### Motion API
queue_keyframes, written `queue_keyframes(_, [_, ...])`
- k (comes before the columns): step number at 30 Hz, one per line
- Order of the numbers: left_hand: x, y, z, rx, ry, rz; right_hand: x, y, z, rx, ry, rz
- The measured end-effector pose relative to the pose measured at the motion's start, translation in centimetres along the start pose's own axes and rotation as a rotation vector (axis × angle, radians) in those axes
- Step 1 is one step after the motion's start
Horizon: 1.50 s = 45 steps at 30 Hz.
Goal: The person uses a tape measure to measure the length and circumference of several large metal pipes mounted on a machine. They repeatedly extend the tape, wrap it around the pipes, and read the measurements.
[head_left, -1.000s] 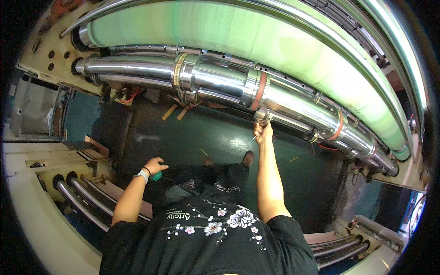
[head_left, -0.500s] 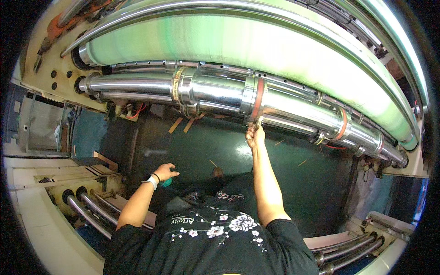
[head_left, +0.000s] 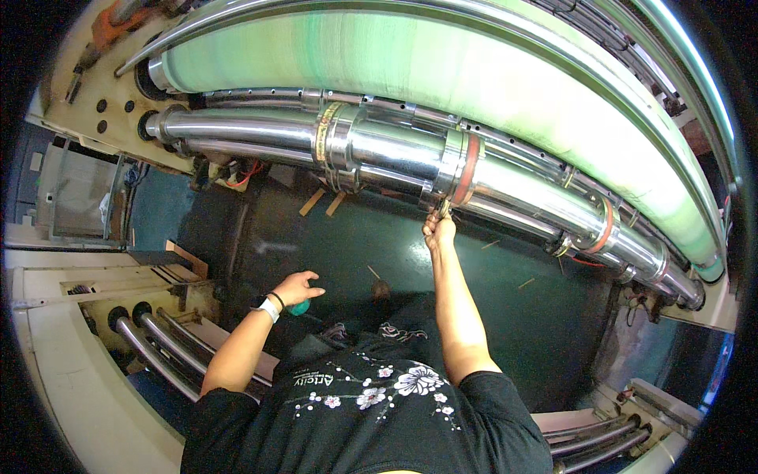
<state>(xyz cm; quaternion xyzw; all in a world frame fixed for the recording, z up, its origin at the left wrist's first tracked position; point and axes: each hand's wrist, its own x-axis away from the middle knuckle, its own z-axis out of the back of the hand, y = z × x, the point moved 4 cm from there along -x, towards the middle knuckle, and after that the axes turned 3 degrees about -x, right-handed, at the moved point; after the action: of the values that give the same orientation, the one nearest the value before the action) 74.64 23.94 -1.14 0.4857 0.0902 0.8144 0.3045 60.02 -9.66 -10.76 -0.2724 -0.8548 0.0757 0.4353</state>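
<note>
My right hand reaches forward and is closed at the underside of a metal collar with a red band on the steel shaft. What its fingers grip there is too small to make out. Lower and to the left, my left hand hangs palm down over the floor, thumb and forefinger stretched forward. A small green thing shows under its palm, partly hidden, and appears to be held by the other fingers.
Behind the shaft lies a wide pale-green roller. Another collar with a yellow marked band sits to the left. Steel bars and cream machine frames flank me. Thin strips lie on the dark floor.
The shaft and roller have shifted slightly right and up in view. My right hand stays at the collar's underside. My left hand has moved a little right and forward, the green thing with it.
</note>
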Motion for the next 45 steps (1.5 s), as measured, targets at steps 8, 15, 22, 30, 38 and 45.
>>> queue_keyframes(8, [-1.8, 4.5, 0.8, -0.029, -0.033, -0.133, 1.2, -0.1, -0.6, -0.076, 0.059, 0.039])
queue_keyframes(15, [-2.2, 5.5, 1.0, -0.065, -0.037, -0.144, 1.4, 0.3, -0.6, 0.062, 0.017, -0.035])
queue_keyframes(22, [-1.5, 6.5, 0.9, -0.087, -0.040, -0.196, -1.0, -0.1, 0.2, -0.074, -0.096, -0.106])
queue_keyframes(30, [-3.2, 9.5, -0.2, -0.085, -0.063, -0.266, 1.0, -0.4, 0.8, 0.096, -0.049, -0.027])
queue_keyframes(38, [-4.9, 18.3, -3.2, 0.025, -0.094, -0.495, 16.5, 2.1, -0.1, 0.907, -0.376, -0.139])
queue_keyframes(45, [-5.2, 24.6, -6.7, 0.087, -0.380, -0.673, 17.8, -0.7, 3.1, 0.680, -0.432, -0.015])
